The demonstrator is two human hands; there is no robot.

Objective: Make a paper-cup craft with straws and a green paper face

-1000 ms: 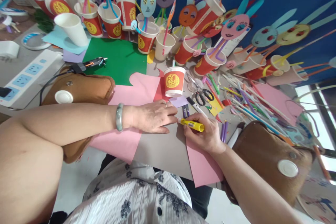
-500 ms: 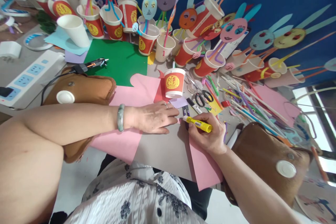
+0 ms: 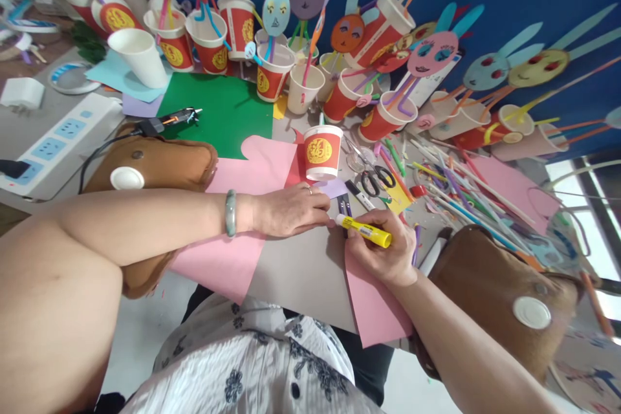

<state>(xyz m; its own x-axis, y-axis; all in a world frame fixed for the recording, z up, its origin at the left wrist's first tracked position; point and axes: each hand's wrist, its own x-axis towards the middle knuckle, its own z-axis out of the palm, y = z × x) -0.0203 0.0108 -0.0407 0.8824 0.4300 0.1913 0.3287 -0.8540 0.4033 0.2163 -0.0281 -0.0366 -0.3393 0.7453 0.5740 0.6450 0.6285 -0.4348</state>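
My left hand (image 3: pixel 290 210) lies flat with fingers stretched out on a pink paper sheet (image 3: pixel 228 259) on the table, a green bangle on its wrist. My right hand (image 3: pixel 383 252) is closed around a yellow marker (image 3: pixel 365 231), whose tip points left toward my left fingertips, over the pink paper (image 3: pixel 376 307). A red paper cup (image 3: pixel 321 152) stands upright just beyond my left hand. Black-handled scissors (image 3: pixel 374 178) lie to the cup's right.
Green paper (image 3: pixel 218 110) and a glue gun (image 3: pixel 169 119) lie at the left. A white power strip (image 3: pixel 53 145) sits further left. Many red cups with paper-faced straw figures (image 3: pixel 276 10) line the back. Loose straws (image 3: pixel 460 191) cover the right. Brown padded pieces (image 3: pixel 490 284) flank my arms.
My right hand with the marker has shifted slightly right, away from my left fingertips. My left hand stays flat on the pink paper.
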